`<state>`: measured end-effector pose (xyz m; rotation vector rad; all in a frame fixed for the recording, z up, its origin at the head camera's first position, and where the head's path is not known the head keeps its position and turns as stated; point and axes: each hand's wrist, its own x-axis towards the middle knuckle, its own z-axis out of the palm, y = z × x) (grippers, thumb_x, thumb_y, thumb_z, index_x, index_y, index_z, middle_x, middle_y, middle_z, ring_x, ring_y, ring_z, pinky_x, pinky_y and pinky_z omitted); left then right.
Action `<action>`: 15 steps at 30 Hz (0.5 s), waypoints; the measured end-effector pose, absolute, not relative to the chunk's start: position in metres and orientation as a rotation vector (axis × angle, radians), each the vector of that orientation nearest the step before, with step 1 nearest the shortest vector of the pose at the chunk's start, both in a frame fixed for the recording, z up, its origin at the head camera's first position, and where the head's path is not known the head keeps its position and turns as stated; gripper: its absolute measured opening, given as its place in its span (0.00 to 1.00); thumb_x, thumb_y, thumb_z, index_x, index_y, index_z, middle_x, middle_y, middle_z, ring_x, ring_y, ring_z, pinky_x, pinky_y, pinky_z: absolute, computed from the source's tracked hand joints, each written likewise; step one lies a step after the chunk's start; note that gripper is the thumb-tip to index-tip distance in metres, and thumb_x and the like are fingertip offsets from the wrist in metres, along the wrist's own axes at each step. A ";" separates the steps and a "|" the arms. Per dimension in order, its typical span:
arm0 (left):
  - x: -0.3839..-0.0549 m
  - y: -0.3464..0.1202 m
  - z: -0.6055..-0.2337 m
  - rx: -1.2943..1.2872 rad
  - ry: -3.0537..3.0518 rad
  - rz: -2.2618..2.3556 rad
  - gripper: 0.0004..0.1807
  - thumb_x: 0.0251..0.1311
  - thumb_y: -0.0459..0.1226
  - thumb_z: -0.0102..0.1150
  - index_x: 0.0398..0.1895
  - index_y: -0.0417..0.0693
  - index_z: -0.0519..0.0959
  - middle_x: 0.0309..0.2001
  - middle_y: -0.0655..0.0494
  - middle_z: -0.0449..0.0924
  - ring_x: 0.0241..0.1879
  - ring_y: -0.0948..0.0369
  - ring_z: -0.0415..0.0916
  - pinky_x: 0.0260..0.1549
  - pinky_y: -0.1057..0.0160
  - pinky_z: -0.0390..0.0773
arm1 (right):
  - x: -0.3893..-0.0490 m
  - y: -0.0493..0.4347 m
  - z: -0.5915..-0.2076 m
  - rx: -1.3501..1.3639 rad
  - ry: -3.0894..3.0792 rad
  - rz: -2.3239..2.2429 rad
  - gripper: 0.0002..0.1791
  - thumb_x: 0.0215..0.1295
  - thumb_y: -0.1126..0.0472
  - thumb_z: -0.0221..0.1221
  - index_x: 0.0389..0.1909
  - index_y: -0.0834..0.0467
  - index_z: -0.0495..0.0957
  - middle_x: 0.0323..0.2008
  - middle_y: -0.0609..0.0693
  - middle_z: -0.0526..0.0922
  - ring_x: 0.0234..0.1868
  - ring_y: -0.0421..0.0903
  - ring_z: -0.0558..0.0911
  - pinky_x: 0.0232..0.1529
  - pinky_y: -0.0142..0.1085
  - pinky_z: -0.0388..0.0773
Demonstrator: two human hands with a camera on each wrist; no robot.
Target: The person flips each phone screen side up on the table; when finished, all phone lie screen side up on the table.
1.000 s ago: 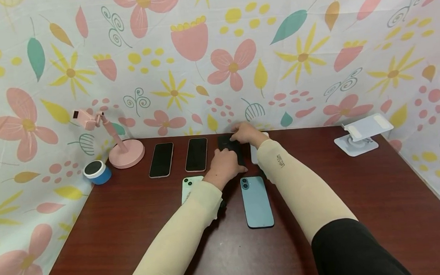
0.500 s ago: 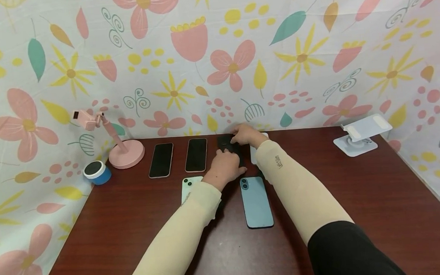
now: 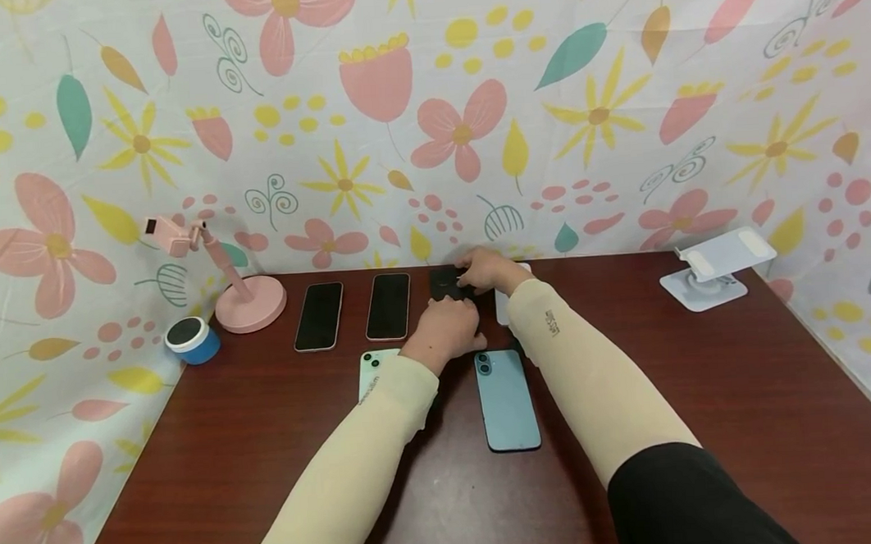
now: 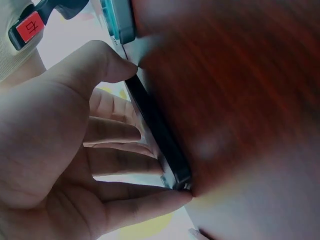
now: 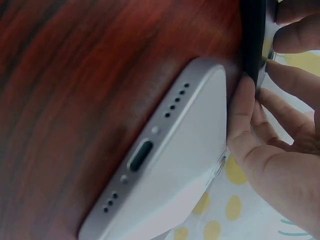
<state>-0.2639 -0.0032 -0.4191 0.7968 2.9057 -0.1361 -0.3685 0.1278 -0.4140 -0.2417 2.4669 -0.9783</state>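
Observation:
A black phone [image 3: 445,281] lies at the back middle of the table, with both hands at it. My left hand [image 3: 447,329] covers its near part; in the left wrist view, the thumb and little finger [image 4: 155,204] hold opposite corners of its dark edge [image 4: 160,135]. At the far right part, my right hand [image 3: 489,271] grips the phone, its thumb [image 5: 243,102] against the side. Just right of that hand sits a white phone [image 5: 175,155], partly hidden by the right wrist in the head view. A light blue phone [image 3: 507,400] rests camera side up, nearer the front.
Two dark-screened phones, one [image 3: 320,317] further left and one [image 3: 389,306] closer in, lie left of the hands. A mint phone [image 3: 377,372] is partly under the left sleeve. Stands: pink [image 3: 251,305] at left, white [image 3: 726,257] at right. A blue jar [image 3: 194,342] sits by the left edge.
Both hands stay at the black phone. It has shifted slightly away and to the left, and less of its right side shows. The other things have not moved.

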 end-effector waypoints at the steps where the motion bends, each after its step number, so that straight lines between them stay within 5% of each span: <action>1: -0.264 -0.003 -0.419 0.798 2.906 -0.138 0.30 0.77 0.53 0.56 0.62 0.35 0.82 0.60 0.40 0.88 0.65 0.39 0.83 0.69 0.38 0.78 | -0.368 0.128 -0.414 -0.242 2.466 -0.977 0.32 0.80 0.64 0.57 0.81 0.62 0.65 0.82 0.61 0.66 0.76 0.61 0.74 0.67 0.47 0.83; 7: -0.264 -0.004 -0.421 0.792 2.914 -0.095 0.24 0.76 0.52 0.58 0.52 0.41 0.88 0.57 0.42 0.89 0.65 0.39 0.83 0.69 0.38 0.77 | -0.366 0.128 -0.415 -0.242 2.466 -1.000 0.31 0.80 0.65 0.56 0.81 0.63 0.64 0.82 0.61 0.64 0.77 0.61 0.73 0.67 0.48 0.83; 15: -0.266 -0.004 -0.425 0.787 2.908 -0.107 0.30 0.78 0.53 0.55 0.64 0.36 0.82 0.68 0.37 0.82 0.71 0.36 0.76 0.71 0.38 0.75 | -0.368 0.129 -0.417 -0.210 2.431 -1.060 0.32 0.79 0.65 0.56 0.81 0.63 0.65 0.83 0.61 0.63 0.78 0.60 0.71 0.68 0.49 0.82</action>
